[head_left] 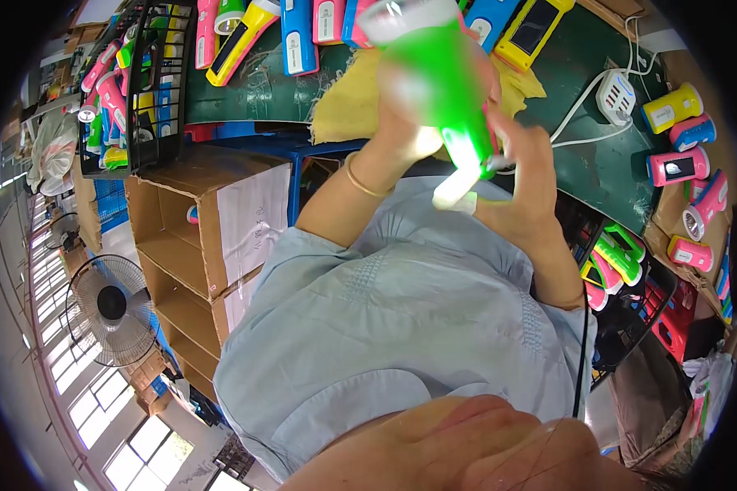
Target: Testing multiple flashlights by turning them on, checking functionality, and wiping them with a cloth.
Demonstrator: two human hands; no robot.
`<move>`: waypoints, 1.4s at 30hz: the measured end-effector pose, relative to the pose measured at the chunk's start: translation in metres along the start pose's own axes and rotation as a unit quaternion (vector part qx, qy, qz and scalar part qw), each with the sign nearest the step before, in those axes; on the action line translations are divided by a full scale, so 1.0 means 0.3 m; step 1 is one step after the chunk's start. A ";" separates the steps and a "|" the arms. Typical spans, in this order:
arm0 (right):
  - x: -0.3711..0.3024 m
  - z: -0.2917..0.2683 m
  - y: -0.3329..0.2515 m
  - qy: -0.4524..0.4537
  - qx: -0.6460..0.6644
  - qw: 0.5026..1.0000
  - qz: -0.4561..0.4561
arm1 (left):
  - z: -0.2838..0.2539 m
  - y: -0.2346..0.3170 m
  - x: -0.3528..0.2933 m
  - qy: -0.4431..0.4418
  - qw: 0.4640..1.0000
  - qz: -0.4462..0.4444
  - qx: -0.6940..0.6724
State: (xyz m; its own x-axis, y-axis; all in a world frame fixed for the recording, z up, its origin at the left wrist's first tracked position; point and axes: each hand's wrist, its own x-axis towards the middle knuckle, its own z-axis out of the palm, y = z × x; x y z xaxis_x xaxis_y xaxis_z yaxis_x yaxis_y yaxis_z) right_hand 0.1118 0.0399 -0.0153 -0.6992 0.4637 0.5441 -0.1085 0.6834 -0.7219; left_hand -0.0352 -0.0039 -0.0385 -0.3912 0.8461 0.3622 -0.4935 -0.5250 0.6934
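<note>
A green flashlight [449,92] with a white head is held up over the table edge, blurred. Its near end glows bright white [460,155]. My left hand [401,124], with a bangle on the wrist, closes round the flashlight's left side; its fingers are partly hidden behind the body. My right hand [526,159] grips the flashlight from the right, fingers bent against its side and thumb by the glowing near end. Beneath the hands a yellow cloth [344,102] lies on the green tabletop [246,90].
Several flashlights [299,37] line the table's far side. More lie at the right near a white power strip [616,96]. A black basket [160,82] of flashlights stands at left, above cardboard shelves [172,225]. Another basket [659,299] is beside my right arm. A fan [111,303] stands left.
</note>
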 end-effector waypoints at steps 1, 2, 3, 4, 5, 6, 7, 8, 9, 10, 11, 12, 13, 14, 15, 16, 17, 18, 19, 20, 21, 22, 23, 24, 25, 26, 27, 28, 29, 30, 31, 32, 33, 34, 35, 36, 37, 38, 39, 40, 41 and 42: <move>0.005 0.003 0.024 0.005 0.009 1.000 0.017 | 0.003 0.004 0.000 -0.050 0.993 0.026 0.101; 0.007 0.012 0.068 0.011 0.019 0.999 0.035 | 0.065 -0.006 -0.043 0.010 0.989 0.054 0.141; -0.010 0.028 0.112 0.008 0.058 0.997 0.047 | -0.025 -0.001 -0.054 -0.107 0.933 0.056 0.339; -0.047 0.046 0.159 -0.006 0.074 0.997 0.024 | 0.006 -0.008 -0.064 -0.116 0.931 0.041 0.344; -0.063 0.052 0.196 -0.014 0.101 0.995 0.018 | -0.006 0.025 -0.039 -0.249 0.844 0.143 0.453; -0.059 0.045 0.193 -0.036 0.067 0.997 0.011 | -0.009 0.011 -0.059 -0.258 0.826 0.171 0.471; -0.047 0.028 0.183 -0.058 0.032 0.998 0.003 | -0.010 0.014 -0.080 -0.248 0.826 0.162 0.480; -0.034 -0.001 0.164 -0.078 0.051 0.993 0.071 | -0.007 0.027 -0.098 -0.239 0.825 0.153 0.489; -0.022 -0.023 0.161 -0.077 0.025 0.994 0.070 | -0.009 0.039 -0.098 -0.221 0.831 0.111 0.498; -0.019 -0.040 0.161 -0.077 -0.002 0.995 0.068 | -0.001 0.044 -0.110 -0.181 0.839 0.093 0.504; -0.029 -0.054 0.156 -0.087 0.009 0.992 0.086 | 0.005 0.047 -0.121 -0.141 0.845 0.075 0.510; -0.043 -0.063 0.171 -0.084 0.014 0.993 0.081 | -0.003 0.040 -0.131 -0.120 0.875 0.009 0.469; -0.052 -0.067 0.180 -0.082 0.018 0.994 0.075 | -0.007 0.041 -0.134 -0.121 0.875 0.011 0.469; -0.052 -0.075 0.172 -0.062 0.035 0.993 0.091 | -0.002 0.049 -0.135 -0.126 0.851 0.017 0.509; -0.055 -0.086 0.162 -0.059 0.055 0.990 0.112 | 0.005 0.055 -0.137 -0.131 0.826 0.022 0.548; -0.056 -0.097 0.154 -0.056 0.076 0.987 0.133 | 0.015 0.059 -0.137 -0.127 0.813 0.044 0.567; -0.050 -0.102 0.147 -0.039 0.085 0.986 0.139 | 0.018 0.061 -0.136 -0.114 0.811 0.046 0.572; -0.053 -0.106 0.137 -0.039 0.085 0.986 0.139 | 0.020 0.062 -0.138 -0.100 0.809 0.048 0.578; -0.057 -0.111 0.129 -0.044 0.102 0.981 0.158 | 0.004 0.051 -0.141 -0.099 0.799 0.032 0.593; -0.058 -0.112 0.124 -0.048 0.120 0.976 0.178 | 0.014 0.050 -0.140 -0.069 0.806 0.021 0.588; -0.060 -0.105 0.128 -0.041 0.127 0.976 0.171 | 0.028 0.045 -0.139 -0.039 0.812 0.009 0.583; -0.058 -0.103 0.120 -0.042 0.127 0.976 0.171 | 0.028 0.033 -0.134 -0.016 0.830 0.010 0.558; -0.053 -0.101 0.109 -0.031 0.120 0.977 0.174 | 0.028 0.028 -0.126 -0.004 0.832 0.005 0.555; -0.047 -0.100 0.100 -0.020 0.113 0.977 0.178 | 0.032 0.029 -0.114 0.007 0.834 0.000 0.552; -0.041 -0.097 0.097 -0.021 0.113 0.977 0.178 | 0.040 0.039 -0.101 0.009 0.830 -0.009 0.557; -0.034 -0.095 0.095 -0.017 0.109 0.979 0.170 | 0.054 0.050 -0.087 0.010 0.830 -0.009 0.557; -0.024 -0.093 0.094 -0.013 0.104 0.981 0.162 | 0.071 0.063 -0.071 0.033 0.839 -0.064 0.540; -0.014 -0.093 0.094 -0.013 0.104 0.981 0.163 | 0.080 0.069 -0.064 0.056 0.844 -0.120 0.520; -0.002 -0.094 0.093 -0.014 0.111 0.982 0.155 | 0.044 0.063 -0.048 -0.008 0.871 -0.108 0.480; 0.005 -0.094 0.090 -0.016 0.118 0.982 0.148 | 0.039 0.067 -0.048 -0.009 0.871 -0.109 0.480; 0.014 -0.098 0.084 -0.015 0.119 0.982 0.149 | 0.038 0.072 -0.045 -0.013 0.903 -0.153 0.403; 0.025 -0.103 0.077 -0.012 0.145 0.979 0.146 | 0.040 0.081 -0.039 -0.017 0.926 -0.195 0.322; 0.034 -0.108 0.073 -0.008 0.169 0.975 0.143 | 0.077 0.115 -0.009 -0.017 0.928 -0.173 0.330; 0.043 -0.108 0.077 -0.006 0.169 0.976 0.135 | 0.077 0.111 -0.007 -0.020 0.928 -0.175 0.329; 0.053 -0.109 0.072 -0.004 0.168 0.976 0.137 | 0.076 0.106 -0.003 -0.015 0.919 -0.178 0.352; 0.070 -0.106 0.064 -0.024 0.152 0.979 0.136 | 0.073 0.105 0.000 -0.009 0.908 -0.180 0.378; 0.081 -0.106 0.060 -0.045 0.136 0.980 0.136 | 0.062 0.090 -0.002 -0.009 0.908 -0.180 0.379; 0.088 -0.105 0.063 -0.056 0.102 0.982 0.148 | 0.044 0.066 -0.010 -0.012 0.885 -0.121 0.450; 0.090 -0.101 0.063 -0.056 0.102 0.982 0.149 | 0.037 0.050 -0.014 -0.016 0.855 -0.061 0.515; 0.093 -0.094 0.061 -0.047 0.092 0.982 0.156 | 0.038 0.047 -0.015 -0.016 0.855 -0.061 0.514; 0.093 -0.091 0.060 -0.038 0.082 0.982 0.163 | 0.042 0.046 -0.015 -0.005 0.850 -0.064 0.523; 0.092 -0.091 0.062 -0.039 0.082 0.982 0.163 | 0.045 0.047 -0.014 0.007 0.845 -0.066 0.531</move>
State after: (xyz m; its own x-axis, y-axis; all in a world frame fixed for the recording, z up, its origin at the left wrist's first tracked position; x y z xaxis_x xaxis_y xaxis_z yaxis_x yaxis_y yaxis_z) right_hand 0.1098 0.0807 -0.0021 -0.7667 0.5947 0.2421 0.0226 0.4017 -0.9155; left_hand -0.0300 -0.0136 -0.0220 -0.3991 0.8861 0.2355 0.4394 -0.0406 0.8974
